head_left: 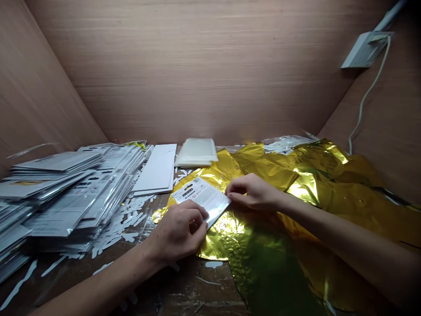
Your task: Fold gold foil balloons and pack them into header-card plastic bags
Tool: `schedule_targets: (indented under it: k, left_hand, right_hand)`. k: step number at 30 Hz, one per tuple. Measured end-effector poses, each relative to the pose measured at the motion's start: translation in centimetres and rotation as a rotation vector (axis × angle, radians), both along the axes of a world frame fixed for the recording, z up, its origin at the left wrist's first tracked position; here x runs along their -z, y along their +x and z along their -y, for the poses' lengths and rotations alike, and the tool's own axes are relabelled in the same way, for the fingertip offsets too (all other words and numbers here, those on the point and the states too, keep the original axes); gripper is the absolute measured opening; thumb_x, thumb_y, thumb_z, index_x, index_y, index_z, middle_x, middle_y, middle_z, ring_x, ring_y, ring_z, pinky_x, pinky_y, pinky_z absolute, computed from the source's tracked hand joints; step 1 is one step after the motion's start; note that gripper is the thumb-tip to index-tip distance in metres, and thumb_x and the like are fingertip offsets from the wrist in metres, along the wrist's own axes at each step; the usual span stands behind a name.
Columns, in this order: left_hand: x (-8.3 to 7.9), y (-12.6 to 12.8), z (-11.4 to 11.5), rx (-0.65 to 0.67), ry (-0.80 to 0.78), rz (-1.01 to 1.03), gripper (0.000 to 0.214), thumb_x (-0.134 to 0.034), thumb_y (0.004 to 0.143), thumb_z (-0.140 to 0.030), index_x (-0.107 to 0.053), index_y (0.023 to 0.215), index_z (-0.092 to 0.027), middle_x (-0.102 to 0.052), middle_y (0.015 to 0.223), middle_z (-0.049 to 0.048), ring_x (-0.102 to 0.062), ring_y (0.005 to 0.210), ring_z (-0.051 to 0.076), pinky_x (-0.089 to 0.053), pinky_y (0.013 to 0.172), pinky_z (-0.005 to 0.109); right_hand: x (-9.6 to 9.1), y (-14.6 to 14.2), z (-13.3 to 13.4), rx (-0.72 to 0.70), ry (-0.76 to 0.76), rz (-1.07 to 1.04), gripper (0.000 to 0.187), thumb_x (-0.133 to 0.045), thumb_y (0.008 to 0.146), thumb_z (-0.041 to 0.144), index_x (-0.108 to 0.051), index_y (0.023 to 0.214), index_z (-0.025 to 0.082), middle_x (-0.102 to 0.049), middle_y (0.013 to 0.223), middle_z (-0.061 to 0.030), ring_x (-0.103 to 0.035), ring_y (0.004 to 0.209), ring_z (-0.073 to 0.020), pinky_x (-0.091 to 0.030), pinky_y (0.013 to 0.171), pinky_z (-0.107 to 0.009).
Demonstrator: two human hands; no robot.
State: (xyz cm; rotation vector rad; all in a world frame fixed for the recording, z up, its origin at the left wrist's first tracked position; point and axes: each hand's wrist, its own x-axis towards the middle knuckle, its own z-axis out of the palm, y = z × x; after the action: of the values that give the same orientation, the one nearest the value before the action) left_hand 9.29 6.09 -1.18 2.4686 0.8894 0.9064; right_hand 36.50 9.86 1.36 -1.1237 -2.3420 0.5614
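Note:
A small white printed packet (201,196) in clear plastic lies on crumpled gold foil sheets (305,184) at the middle of the dark table. My left hand (179,232) is curled over the packet's near corner, fingers pinched on its edge. My right hand (255,193) pinches the packet's right end, fingers bent together. Both forearms reach in from the bottom of the view.
Slumped stacks of bagged printed cards (66,193) fill the left side. White card sheets (158,170) and a pile of clear bags (197,152) lie at the back. White paper scraps (121,224) litter the table. Wooden walls enclose the booth; a socket box with a cable (365,50) hangs upper right.

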Motion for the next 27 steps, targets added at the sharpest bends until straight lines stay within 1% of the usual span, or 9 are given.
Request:
schedule_targets:
  k: [4, 6, 9, 12, 14, 19, 21, 25, 27]
  left_hand:
    - [-0.3, -0.2, 0.3, -0.061, -0.054, -0.014, 0.023, -0.069, 0.076, -0.011, -0.06, 0.057, -0.018, -0.077, 0.094, 0.0026, -0.07, 0.074, 0.015, -0.053, 0.063, 0.028]
    - [-0.5, -0.3, 0.3, -0.083, -0.103, 0.002, 0.013, -0.075, 0.073, -0.011, -0.066, 0.068, -0.019, -0.077, 0.1, 0.0042, -0.072, 0.084, 0.019, -0.056, 0.07, 0.03]
    - [-0.8, -0.8, -0.1, -0.103, -0.178, 0.024, 0.033, -0.085, 0.069, -0.013, -0.074, 0.099, -0.02, -0.075, 0.115, 0.006, -0.07, 0.105, 0.023, -0.057, 0.091, 0.035]
    - [-1.1, -1.3, -0.5, -0.045, -0.212, -0.053, 0.024, -0.083, 0.074, -0.012, -0.081, 0.095, -0.024, -0.071, 0.13, 0.0052, -0.067, 0.119, 0.023, -0.05, 0.106, 0.037]
    - [-1.4, -1.5, -0.6, -0.002, -0.226, -0.127, 0.026, -0.078, 0.077, -0.007, -0.084, 0.095, -0.025, -0.068, 0.137, 0.0061, -0.066, 0.122, 0.024, -0.05, 0.106, 0.035]
    - [-3.1, -2.3, -0.4, 0.074, -0.17, -0.247, 0.042, -0.058, 0.08, 0.004, -0.082, 0.104, -0.021, -0.063, 0.145, 0.0087, -0.066, 0.124, 0.023, -0.054, 0.103, 0.033]
    - [-4.4, -2.5, 0.0, 0.084, -0.058, -0.256, 0.049, -0.062, 0.077, 0.001, -0.075, 0.12, -0.019, -0.057, 0.15, 0.0117, -0.059, 0.134, 0.025, -0.05, 0.11, 0.037]
    - [-8.0, -1.9, 1.4, 0.085, 0.15, -0.366, 0.113, -0.09, 0.063, -0.035, -0.033, 0.159, -0.016, -0.024, 0.169, 0.0189, -0.012, 0.157, 0.04, -0.018, 0.126, 0.062]
    - [-9.8, -1.7, 1.5, 0.069, 0.136, -0.403, 0.132, -0.089, 0.061, -0.059, -0.018, 0.164, -0.016, -0.012, 0.171, 0.0194, -0.005, 0.158, 0.042, -0.013, 0.126, 0.066]
  right_hand:
    - [0.7, -0.5, 0.2, 0.148, -0.278, -0.278, 0.013, -0.076, 0.08, 0.029, -0.076, 0.086, 0.016, -0.075, 0.08, -0.0036, -0.067, 0.071, -0.018, -0.052, 0.065, -0.028]
    - [1.0, -0.8, 0.3, 0.232, -0.41, -0.411, 0.019, -0.083, 0.074, 0.03, -0.076, 0.084, 0.016, -0.075, 0.08, -0.0044, -0.069, 0.073, -0.019, -0.055, 0.068, -0.029]
    - [1.4, -1.2, 0.4, 0.315, -0.617, -0.596, 0.026, -0.091, 0.067, 0.03, -0.077, 0.084, 0.016, -0.076, 0.081, -0.006, -0.071, 0.076, -0.0196, -0.058, 0.072, -0.028]
    - [1.6, -1.5, 0.7, 0.365, -0.814, -0.762, 0.032, -0.096, 0.059, 0.027, -0.076, 0.081, 0.016, -0.077, 0.081, -0.0084, -0.073, 0.077, -0.0219, -0.06, 0.073, -0.029]
    - [1.6, -1.7, 0.8, 0.38, -0.893, -0.821, 0.034, -0.098, 0.056, 0.025, -0.076, 0.081, 0.016, -0.078, 0.082, -0.0099, -0.074, 0.077, -0.0235, -0.062, 0.075, -0.031]
    - [0.7, -1.6, 0.7, 0.384, -0.798, -0.781, 0.034, -0.098, 0.053, 0.026, -0.077, 0.078, 0.016, -0.078, 0.082, -0.0115, -0.075, 0.078, -0.0261, -0.064, 0.073, -0.031]
    - [-0.1, -1.5, 0.8, 0.354, -0.734, -0.758, 0.033, -0.097, 0.054, 0.031, -0.078, 0.077, 0.016, -0.078, 0.085, -0.0126, -0.076, 0.083, -0.0282, -0.065, 0.075, -0.033]
    - [-1.7, -1.3, 1.3, 0.27, -0.659, -0.73, 0.035, -0.095, 0.058, 0.037, -0.079, 0.082, 0.017, -0.078, 0.092, -0.0136, -0.075, 0.092, -0.031, -0.064, 0.083, -0.037]
    - [-2.1, -1.2, 1.5, 0.255, -0.631, -0.736, 0.035, -0.095, 0.059, 0.038, -0.08, 0.084, 0.017, -0.078, 0.095, -0.0136, -0.074, 0.095, -0.0319, -0.064, 0.086, -0.039]
